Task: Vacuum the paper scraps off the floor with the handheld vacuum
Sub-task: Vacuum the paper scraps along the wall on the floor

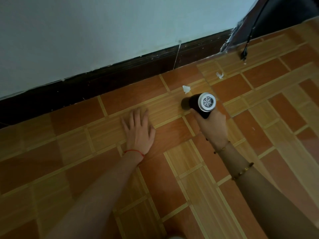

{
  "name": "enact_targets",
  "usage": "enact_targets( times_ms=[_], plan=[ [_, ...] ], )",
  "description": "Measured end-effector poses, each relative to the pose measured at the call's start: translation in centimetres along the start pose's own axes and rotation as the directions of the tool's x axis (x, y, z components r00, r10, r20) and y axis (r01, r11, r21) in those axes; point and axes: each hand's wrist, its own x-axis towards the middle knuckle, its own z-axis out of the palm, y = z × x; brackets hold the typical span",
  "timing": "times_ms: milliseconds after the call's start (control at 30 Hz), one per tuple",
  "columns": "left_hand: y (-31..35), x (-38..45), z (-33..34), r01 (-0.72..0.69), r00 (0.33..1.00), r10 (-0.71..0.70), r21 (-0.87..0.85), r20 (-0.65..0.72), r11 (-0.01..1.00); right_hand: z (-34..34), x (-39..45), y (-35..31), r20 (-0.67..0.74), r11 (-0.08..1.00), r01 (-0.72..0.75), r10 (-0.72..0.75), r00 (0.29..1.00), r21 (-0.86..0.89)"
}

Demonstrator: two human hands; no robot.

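My right hand (213, 125) grips the handle of a small black handheld vacuum (198, 103) with a silver grilled rear end. Its dark nozzle points left and down at the orange tiled floor (172, 169). A white paper scrap (186, 89) lies just beyond the nozzle, a short gap away. A second scrap (219, 75) lies farther back to the right, and a tiny white bit (244, 63) sits near a cable end. My left hand (138, 129) rests flat on the floor, fingers spread, to the left of the vacuum.
A pale wall (103, 31) with a dark skirting board (120, 76) runs diagonally across the back. A black cable (248, 37) hangs down at the upper right, its plug end touching the floor beside a dark corner piece (233, 38).
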Motion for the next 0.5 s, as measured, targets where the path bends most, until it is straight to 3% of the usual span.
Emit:
enact_targets(
  times_ms=[167, 333, 500],
  plan=[
    [-0.2, -0.1, 0.5, -0.009, 1.0, 0.009, 0.031, -0.002, 0.999, -0.1, 3.5, 0.6, -0.031, 0.991, -0.105, 0.108, 0.994, 0.08],
    [-0.3, -0.2, 0.5, -0.014, 1.0, 0.014, 0.029, -0.011, 0.999, 0.7, 5.7, -0.9, -0.013, 0.98, -0.109, 0.112, 0.994, 0.168],
    [-0.3, -0.2, 0.7, -0.018, 1.0, 0.018, 0.026, -0.023, 0.999, 1.2, 5.7, -1.0, -0.024, 0.989, -0.089, 0.093, 0.995, 0.119]
  ],
)
